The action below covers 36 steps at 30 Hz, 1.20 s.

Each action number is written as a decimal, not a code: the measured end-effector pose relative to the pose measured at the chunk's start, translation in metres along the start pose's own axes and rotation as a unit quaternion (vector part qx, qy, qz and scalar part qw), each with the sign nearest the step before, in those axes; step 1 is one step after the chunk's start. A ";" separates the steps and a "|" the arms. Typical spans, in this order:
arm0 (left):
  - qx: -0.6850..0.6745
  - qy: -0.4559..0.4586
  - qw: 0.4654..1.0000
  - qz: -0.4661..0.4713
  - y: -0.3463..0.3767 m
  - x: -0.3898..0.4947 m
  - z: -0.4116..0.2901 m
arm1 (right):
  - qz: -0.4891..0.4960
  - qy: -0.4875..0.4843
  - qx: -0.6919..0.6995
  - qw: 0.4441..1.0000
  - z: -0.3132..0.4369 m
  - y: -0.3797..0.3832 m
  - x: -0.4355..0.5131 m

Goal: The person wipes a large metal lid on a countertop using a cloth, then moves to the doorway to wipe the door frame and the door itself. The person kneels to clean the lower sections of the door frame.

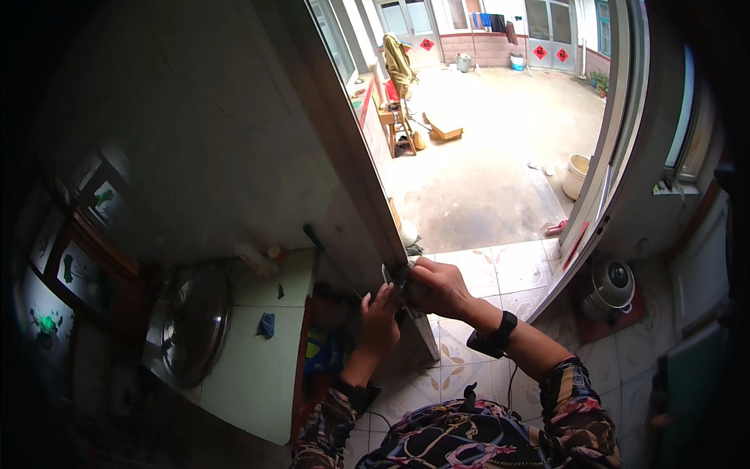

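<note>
Both my hands are at the edge of a brown door frame (351, 152), low in the doorway. My right hand (439, 287) has its fingers curled at the frame's edge, closed on a dark item (401, 277) that is too shaded to name; it may be a cloth. Just left of it, my left hand (379, 322) is raised with its fingertips against a thin pale piece (385, 273), perhaps a door handle. Whether the left fingers grip that piece is unclear. Each wrist wears a black strap with a small device.
A pale counter (252, 363) at left holds a large shiny metal lid or basin (196, 325) and a crumpled blue cloth (266, 325). A lidded pot (609, 284) stands at right. Beyond the tiled threshold (469, 275), the sunlit yard (486, 193) has a bucket (577, 176) and a wooden stool (398, 120).
</note>
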<state>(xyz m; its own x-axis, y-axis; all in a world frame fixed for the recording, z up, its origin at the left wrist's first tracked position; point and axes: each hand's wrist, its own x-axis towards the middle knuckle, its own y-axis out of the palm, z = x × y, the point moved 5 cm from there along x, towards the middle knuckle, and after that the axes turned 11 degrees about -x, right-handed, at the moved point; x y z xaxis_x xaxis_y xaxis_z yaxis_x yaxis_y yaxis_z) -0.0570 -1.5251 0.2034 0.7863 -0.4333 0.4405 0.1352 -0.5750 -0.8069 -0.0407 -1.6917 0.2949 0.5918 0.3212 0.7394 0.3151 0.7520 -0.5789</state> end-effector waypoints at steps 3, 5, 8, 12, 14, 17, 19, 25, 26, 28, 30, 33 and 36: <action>-0.002 -0.036 0.999 0.035 0.001 -0.001 0.002 | 0.057 0.195 0.447 0.871 -0.015 0.005 -0.014; -0.014 -0.033 0.999 0.007 -0.003 -0.003 -0.002 | 0.080 0.276 0.657 0.697 -0.019 0.004 -0.024; -0.033 -0.024 0.996 -0.078 -0.020 -0.009 -0.015 | 0.098 0.298 0.556 0.769 -0.027 -0.003 -0.035; -0.102 -0.017 0.987 -0.121 -0.050 -0.015 -0.047 | 0.106 0.024 0.226 0.968 -0.012 -0.011 -0.033; -0.148 -0.034 0.977 -0.153 -0.063 -0.014 -0.066 | 0.103 -0.060 0.102 0.988 -0.003 -0.007 -0.036; -0.341 -0.114 0.922 -0.143 -0.063 -0.011 -0.083 | 0.144 -0.099 0.079 0.981 0.003 0.003 -0.039; -0.457 -0.131 0.868 -0.147 -0.055 -0.011 -0.092 | 0.187 -0.009 0.388 0.902 0.003 0.007 -0.043; -0.580 -0.145 0.774 -0.211 -0.024 -0.025 -0.109 | 0.379 0.194 0.618 0.661 0.022 0.025 -0.073; -0.554 -0.196 0.772 -0.241 -0.025 -0.034 -0.106 | 0.384 0.291 0.651 0.587 0.022 0.030 -0.080; -0.403 -0.293 0.816 -0.293 -0.034 -0.056 -0.104 | 0.418 0.292 0.583 0.633 0.018 0.030 -0.084; -0.159 -0.344 0.887 -0.263 -0.052 -0.071 -0.102 | 0.388 0.245 0.500 0.734 0.002 0.026 -0.077; -0.406 -0.368 0.686 -0.479 -0.062 -0.081 -0.072 | 0.259 0.216 0.308 0.890 -0.038 0.015 -0.057; -0.461 -0.215 0.675 -0.534 -0.087 -0.061 -0.072 | 0.152 0.161 0.136 0.966 -0.067 0.003 -0.041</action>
<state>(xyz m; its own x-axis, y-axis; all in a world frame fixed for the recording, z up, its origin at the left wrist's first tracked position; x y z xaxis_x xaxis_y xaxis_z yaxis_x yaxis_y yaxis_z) -0.1605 -1.4990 0.2749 0.6672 0.6971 0.2623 0.4858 -0.6743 0.5562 -0.0147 -1.7412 0.2395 0.8397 0.3884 0.3795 -0.0898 0.7886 -0.6083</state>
